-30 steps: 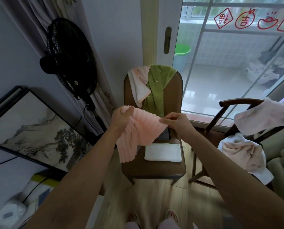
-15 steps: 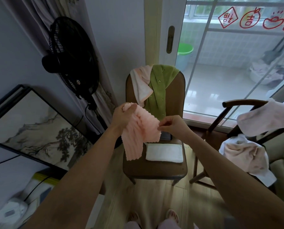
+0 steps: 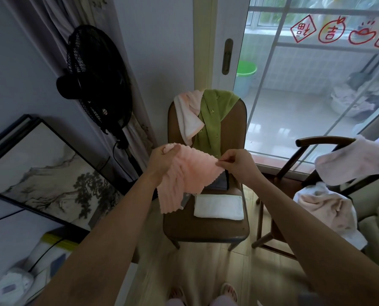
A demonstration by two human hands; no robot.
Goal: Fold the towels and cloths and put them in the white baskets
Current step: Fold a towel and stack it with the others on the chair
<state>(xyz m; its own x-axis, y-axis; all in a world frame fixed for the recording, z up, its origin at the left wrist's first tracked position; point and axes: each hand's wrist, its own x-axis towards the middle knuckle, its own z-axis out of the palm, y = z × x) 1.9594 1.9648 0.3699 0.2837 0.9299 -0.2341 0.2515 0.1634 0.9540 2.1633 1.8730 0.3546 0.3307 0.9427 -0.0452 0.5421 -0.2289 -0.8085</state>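
I hold a ribbed pink cloth (image 3: pixel 184 175) in the air above a brown chair (image 3: pixel 206 230). My left hand (image 3: pixel 162 161) grips its upper left corner, and my right hand (image 3: pixel 235 161) pinches its upper right corner. The cloth hangs down slack between them. A folded white towel (image 3: pixel 219 206) lies flat on the chair seat, with a dark folded item (image 3: pixel 220 183) behind it. A green cloth (image 3: pixel 213 115) and a pale pink-white towel (image 3: pixel 188 113) are draped over the chair back. No white basket is in view.
A second wooden chair (image 3: pixel 312 142) at the right carries a pale pink towel (image 3: pixel 356 162) on its back and crumpled towels (image 3: pixel 325 206) on its seat. A black fan (image 3: pixel 96 82) and a framed painting (image 3: pixel 43 175) stand at the left. Glass sliding door (image 3: pixel 316 107) behind.
My right hand has pulled its corner to the right, so the pink cloth is spread wider between my hands than half a second ago, when it was bunched narrower.
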